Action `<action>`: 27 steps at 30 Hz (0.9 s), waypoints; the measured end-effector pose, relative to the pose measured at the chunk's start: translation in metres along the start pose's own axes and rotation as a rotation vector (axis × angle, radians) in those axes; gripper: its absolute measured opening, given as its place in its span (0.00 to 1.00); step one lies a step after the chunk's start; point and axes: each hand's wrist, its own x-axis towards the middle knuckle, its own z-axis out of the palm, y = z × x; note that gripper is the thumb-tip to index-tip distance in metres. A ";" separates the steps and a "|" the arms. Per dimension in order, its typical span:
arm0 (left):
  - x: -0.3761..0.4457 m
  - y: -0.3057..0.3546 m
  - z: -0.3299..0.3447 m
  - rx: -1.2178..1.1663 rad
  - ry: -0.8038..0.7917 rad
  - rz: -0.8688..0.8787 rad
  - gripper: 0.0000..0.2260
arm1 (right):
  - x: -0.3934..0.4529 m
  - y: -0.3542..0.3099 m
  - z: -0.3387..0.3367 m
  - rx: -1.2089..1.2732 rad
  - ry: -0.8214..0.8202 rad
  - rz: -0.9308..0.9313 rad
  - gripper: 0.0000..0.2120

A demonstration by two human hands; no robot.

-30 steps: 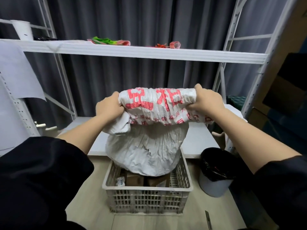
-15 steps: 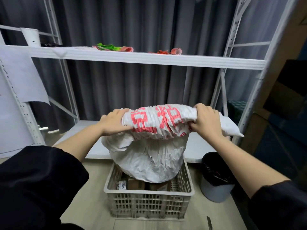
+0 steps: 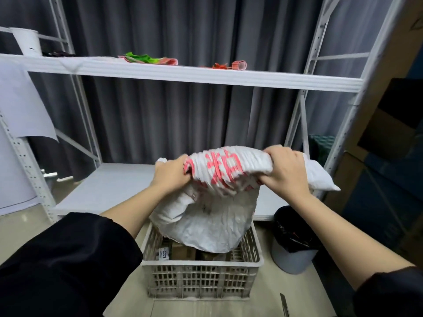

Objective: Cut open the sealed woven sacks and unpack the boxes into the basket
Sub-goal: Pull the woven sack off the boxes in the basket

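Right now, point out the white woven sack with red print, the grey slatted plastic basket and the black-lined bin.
white woven sack (image 3: 206, 227): head view, crumpled lower belly.
grey slatted plastic basket (image 3: 201, 263): head view, front rim.
black-lined bin (image 3: 290, 259): head view, grey outer wall.

Both arms reach forward, forearms bare and dark sleeves pushed up near the elbows. The left hand (image 3: 171, 177) is fisted, knuckles up, fingers curled round bunched fabric. The right hand (image 3: 284, 170) sits level with it, a little apart, clenched the same way, wrist bent slightly down.
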 end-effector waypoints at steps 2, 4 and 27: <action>0.009 0.004 -0.016 -0.103 0.075 -0.112 0.09 | 0.022 -0.011 -0.013 -0.045 -0.017 -0.007 0.21; 0.018 0.004 -0.037 -0.170 0.111 -0.173 0.13 | 0.045 -0.021 -0.024 -0.096 -0.005 -0.028 0.22; 0.019 -0.065 -0.172 -0.316 0.255 -0.313 0.07 | 0.118 -0.119 -0.052 -0.145 0.375 -0.191 0.33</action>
